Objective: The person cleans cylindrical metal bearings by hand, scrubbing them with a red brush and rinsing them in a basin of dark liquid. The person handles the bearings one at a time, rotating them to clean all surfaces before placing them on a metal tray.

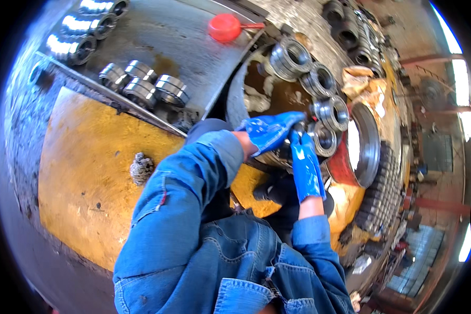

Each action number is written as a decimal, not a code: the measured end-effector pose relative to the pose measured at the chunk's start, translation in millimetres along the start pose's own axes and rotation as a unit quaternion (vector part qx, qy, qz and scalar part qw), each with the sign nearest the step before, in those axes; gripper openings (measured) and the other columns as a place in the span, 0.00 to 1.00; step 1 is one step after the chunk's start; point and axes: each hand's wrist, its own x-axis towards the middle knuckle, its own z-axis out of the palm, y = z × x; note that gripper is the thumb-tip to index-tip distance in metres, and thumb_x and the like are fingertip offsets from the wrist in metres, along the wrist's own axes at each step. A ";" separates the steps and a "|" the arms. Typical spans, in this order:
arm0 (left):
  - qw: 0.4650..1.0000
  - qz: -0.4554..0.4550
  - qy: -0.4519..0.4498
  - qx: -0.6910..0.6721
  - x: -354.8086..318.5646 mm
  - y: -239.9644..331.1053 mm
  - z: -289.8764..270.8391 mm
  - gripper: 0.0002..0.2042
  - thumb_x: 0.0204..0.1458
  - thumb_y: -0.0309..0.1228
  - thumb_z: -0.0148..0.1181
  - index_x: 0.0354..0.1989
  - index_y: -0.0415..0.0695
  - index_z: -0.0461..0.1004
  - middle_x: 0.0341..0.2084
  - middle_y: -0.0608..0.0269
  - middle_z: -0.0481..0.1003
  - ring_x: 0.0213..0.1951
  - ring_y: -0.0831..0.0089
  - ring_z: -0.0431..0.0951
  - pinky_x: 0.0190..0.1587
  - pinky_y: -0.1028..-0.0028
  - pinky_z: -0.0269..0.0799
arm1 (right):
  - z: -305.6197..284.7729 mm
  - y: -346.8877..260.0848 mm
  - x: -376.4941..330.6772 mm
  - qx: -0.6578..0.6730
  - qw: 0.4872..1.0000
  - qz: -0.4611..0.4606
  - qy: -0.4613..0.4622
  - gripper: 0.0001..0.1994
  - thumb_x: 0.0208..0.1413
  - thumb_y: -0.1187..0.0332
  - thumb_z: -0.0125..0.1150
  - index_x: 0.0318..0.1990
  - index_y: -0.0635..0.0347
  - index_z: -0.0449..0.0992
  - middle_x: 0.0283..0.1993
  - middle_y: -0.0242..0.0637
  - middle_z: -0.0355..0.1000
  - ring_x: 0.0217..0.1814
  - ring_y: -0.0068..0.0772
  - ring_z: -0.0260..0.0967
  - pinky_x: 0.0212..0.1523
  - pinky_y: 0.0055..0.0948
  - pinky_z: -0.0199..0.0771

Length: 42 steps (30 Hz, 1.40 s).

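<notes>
Nearest the hands, we find a steel ring (331,148), thick-walled and smooth, at the right side of a round drum (236,97). Our right hand (305,159) is just beside it, pointing away from our body. Our left hand (272,131) reaches across from the left, so the two meet over the drum's near right edge. Both wear glossy, wrinkled blue gloves with pale smears. A small piece of bare metal (299,126) shows between the fingers; we cannot tell whether they grip it or only touch it, for the gloves cover most of it.

Beyond that ring, three more form a curving row along the drum: a shiny one (338,113), a darker one (319,80) and, farthest, a broad one (289,58) with a grooved side. The drum holds murky brown liquid (280,99) with soft, whitish lumps.

To the right stands a large hoop (369,149), red outside, with a grey metal rim. Crumpled brown paper (362,83) lies beyond it, and dark rings in tight rows (377,191) lie to its right.

At upper left, a flat, stained metal table (193,52) carries a cluster of four polished rings (141,88), longer ribbed rows (81,31) and a round red pan (225,27) with a straight handle. Below it, a scuffed yellow sheet (89,157) bears a grey, tangled wad (141,168). Our sleeves (167,204) are stitched blue denim.
</notes>
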 end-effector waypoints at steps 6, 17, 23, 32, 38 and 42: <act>0.999 -0.002 -0.008 -0.053 7.6 -2.7 16.1 0.22 0.71 0.31 0.51 0.72 0.41 0.65 0.63 0.50 0.73 0.64 0.62 0.74 0.71 0.64 0.66 | -4.6 30.9 1.3 0.055 0.998 0.019 0.003 0.32 0.75 0.48 0.50 0.73 0.65 0.65 0.69 0.48 0.69 0.68 0.38 0.67 0.67 0.36 0.67; 0.997 -0.020 -0.018 -0.066 7.8 -1.4 15.1 0.22 0.71 0.32 0.51 0.72 0.41 0.65 0.62 0.50 0.74 0.63 0.62 0.75 0.70 0.63 0.67 | -13.0 33.6 -7.5 0.022 0.999 0.042 0.001 0.32 0.75 0.47 0.50 0.73 0.65 0.66 0.68 0.48 0.70 0.67 0.38 0.68 0.66 0.37 0.68; 0.998 -0.019 -0.013 -0.063 8.9 -2.6 11.8 0.22 0.71 0.32 0.52 0.72 0.41 0.66 0.62 0.50 0.74 0.63 0.62 0.75 0.70 0.63 0.68 | -11.9 33.4 -0.6 0.021 0.999 0.034 -0.003 0.32 0.75 0.47 0.51 0.72 0.65 0.66 0.68 0.48 0.70 0.67 0.38 0.68 0.65 0.37 0.68; 0.998 -0.028 -0.020 -0.061 5.9 -2.2 14.9 0.22 0.71 0.33 0.52 0.72 0.41 0.66 0.61 0.50 0.75 0.62 0.62 0.76 0.69 0.63 0.69 | -12.4 36.1 -4.2 0.019 0.999 0.038 -0.004 0.32 0.74 0.47 0.51 0.72 0.65 0.67 0.67 0.47 0.71 0.66 0.38 0.69 0.65 0.37 0.69; 0.998 -0.025 -0.017 -0.058 3.5 -2.9 14.8 0.22 0.71 0.33 0.52 0.71 0.42 0.67 0.61 0.50 0.75 0.61 0.62 0.77 0.69 0.63 0.70 | -12.7 42.7 -10.5 0.015 0.999 0.043 -0.003 0.32 0.74 0.47 0.51 0.71 0.66 0.67 0.66 0.47 0.71 0.65 0.39 0.69 0.64 0.37 0.69; 0.999 -0.011 -0.017 -0.048 8.0 -3.5 18.1 0.22 0.72 0.34 0.52 0.71 0.42 0.67 0.60 0.50 0.75 0.61 0.62 0.77 0.68 0.63 0.70 | -13.4 44.6 -5.8 0.016 0.999 0.033 0.003 0.32 0.74 0.47 0.51 0.71 0.66 0.68 0.66 0.47 0.72 0.65 0.39 0.69 0.64 0.37 0.69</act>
